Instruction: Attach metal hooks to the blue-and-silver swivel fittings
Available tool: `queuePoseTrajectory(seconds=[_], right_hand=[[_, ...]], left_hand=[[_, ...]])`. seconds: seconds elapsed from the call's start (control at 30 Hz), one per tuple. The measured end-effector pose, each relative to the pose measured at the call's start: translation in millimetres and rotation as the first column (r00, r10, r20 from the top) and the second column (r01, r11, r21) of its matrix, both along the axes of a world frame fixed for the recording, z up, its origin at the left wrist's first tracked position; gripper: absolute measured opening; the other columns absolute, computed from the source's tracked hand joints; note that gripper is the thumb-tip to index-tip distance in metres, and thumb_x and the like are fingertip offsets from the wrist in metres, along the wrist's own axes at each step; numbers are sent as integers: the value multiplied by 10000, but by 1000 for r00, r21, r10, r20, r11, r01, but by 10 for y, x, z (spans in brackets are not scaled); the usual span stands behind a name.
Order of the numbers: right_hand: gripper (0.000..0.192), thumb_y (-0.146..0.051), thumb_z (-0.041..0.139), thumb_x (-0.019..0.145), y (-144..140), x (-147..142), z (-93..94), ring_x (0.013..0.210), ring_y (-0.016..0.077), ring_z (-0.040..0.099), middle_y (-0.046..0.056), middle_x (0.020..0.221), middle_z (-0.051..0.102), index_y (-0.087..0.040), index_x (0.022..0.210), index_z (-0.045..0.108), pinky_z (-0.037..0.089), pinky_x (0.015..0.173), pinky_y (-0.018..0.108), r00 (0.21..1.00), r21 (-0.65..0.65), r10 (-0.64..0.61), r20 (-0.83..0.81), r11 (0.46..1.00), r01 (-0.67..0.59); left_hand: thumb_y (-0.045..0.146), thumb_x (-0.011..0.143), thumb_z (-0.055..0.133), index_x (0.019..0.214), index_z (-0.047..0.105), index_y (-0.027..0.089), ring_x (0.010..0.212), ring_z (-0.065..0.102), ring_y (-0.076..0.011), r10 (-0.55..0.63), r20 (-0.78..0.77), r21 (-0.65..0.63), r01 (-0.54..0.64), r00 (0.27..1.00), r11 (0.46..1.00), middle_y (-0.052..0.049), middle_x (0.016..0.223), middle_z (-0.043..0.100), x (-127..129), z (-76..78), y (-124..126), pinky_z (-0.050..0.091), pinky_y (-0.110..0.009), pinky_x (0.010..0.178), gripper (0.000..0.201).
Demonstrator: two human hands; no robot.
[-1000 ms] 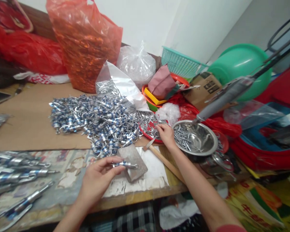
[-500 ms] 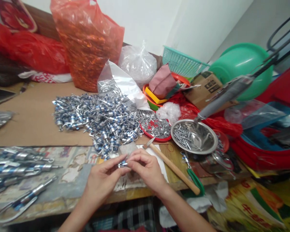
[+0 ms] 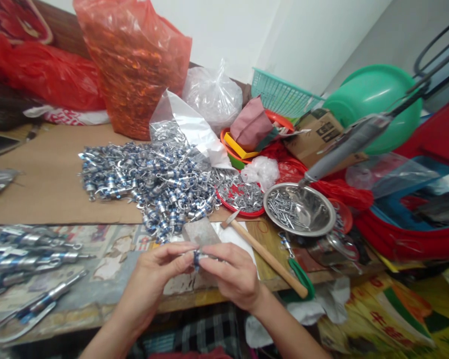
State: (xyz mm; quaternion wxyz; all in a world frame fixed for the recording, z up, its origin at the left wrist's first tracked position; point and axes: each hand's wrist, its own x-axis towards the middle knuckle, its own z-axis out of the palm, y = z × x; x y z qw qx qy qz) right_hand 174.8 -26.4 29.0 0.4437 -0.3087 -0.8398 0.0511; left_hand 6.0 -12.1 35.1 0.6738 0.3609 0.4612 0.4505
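1. Blue-and-silver metal: a small fitting [image 3: 196, 258] is sitting pinched between both hands, just above the near edge of the tabletop [image 3: 108, 249].
2. The left hand [image 3: 155, 274] is gripping the fitting from its left end, thumb and forefinger pressed together on it, the other fingers curling loosely beneath.
3. The right hand [image 3: 234, 273] is meeting it from the right, fingertips closing on the same piece, so the two hands are touching across it.
4. The fitting's long axis is lying roughly left to right, along the line joining the two thumbs; how much of it is hidden inside the right fingers I cannot tell.
5. A grey metal block [image 3: 202, 233] is lying flat just beyond the hands, nearer the right hand than the left.
6. A wooden-handled hammer [image 3: 264, 257] is resting slantwise to the right of the block, head toward the red tray [image 3: 243, 197].
7. The big heap of like fittings [image 3: 149, 182] is spreading farther back, on the brown cardboard [image 3: 41, 184].
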Motion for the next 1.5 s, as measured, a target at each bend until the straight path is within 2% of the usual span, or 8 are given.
queuePoseTrajectory(seconds=[0.17,0.53,0.8,1.0,1.1,1.17,1.27,1.5], right_hand=[[267,-103,438,818,26,49,43,878,172,593,106,979,644,-178,1032,579,487,675,283,987,118,-18,159,993,-1],[275,-65,428,780,-59,-43,91,591,137,538,59,729,638,-181,928,628,425,527,255,959,92,-173,223,984,156],[122,-180,574,756,-75,-117,-40,589,139,589,45,671,655,-174,839,664,466,542,232,977,-338,-196,-84,928,157],[136,-257,615,734,-114,-116,-10,520,125,571,20,625,655,-193,827,691,438,482,212,958,-507,-283,-37,832,226],[133,-265,583,767,79,36,94,581,121,596,11,659,670,-204,775,701,455,553,204,975,-533,-207,86,817,221],[180,-251,524,809,340,215,142,699,124,614,18,760,685,-201,800,697,460,663,206,919,-459,-336,207,796,395],[223,-213,472,827,831,507,131,856,154,604,48,936,672,-204,925,672,435,770,244,692,-322,-567,447,620,716],[210,-34,614,573,1497,691,-89,812,264,617,124,774,680,-157,717,706,432,721,322,577,-327,-527,623,495,805]], left_hand=[[227,653,669,676,694,179,762,596,-156,-71,-80,78,78,994,994,-29,807,698,-50,-34,-1,459,-233,704,59],[244,673,641,620,661,192,686,575,-149,-72,-252,242,135,965,961,-4,721,662,-79,56,13,433,-206,572,77],[330,651,659,740,684,173,668,605,-168,66,-281,152,-24,958,988,-22,706,691,25,-78,-32,478,-251,639,182],[286,592,699,1095,541,186,793,628,-189,31,-129,135,-13,991,991,-21,825,668,79,-147,-78,520,-262,684,536],[272,625,678,1128,496,179,770,620,-171,-4,-99,110,15,995,994,-14,793,651,69,-177,-57,516,-250,691,543],[258,639,673,1162,461,183,818,610,-175,-51,-75,77,57,996,995,-25,836,646,48,-191,-23,507,-254,721,570],[234,648,667,1199,425,193,870,593,-188,-134,-23,54,135,991,989,-39,880,639,5,-188,47,497,-266,737,603],[148,632,657,1246,386,203,717,608,-176,-302,39,15,302,952,953,-13,762,625,-67,-184,195,498,-291,664,674]])
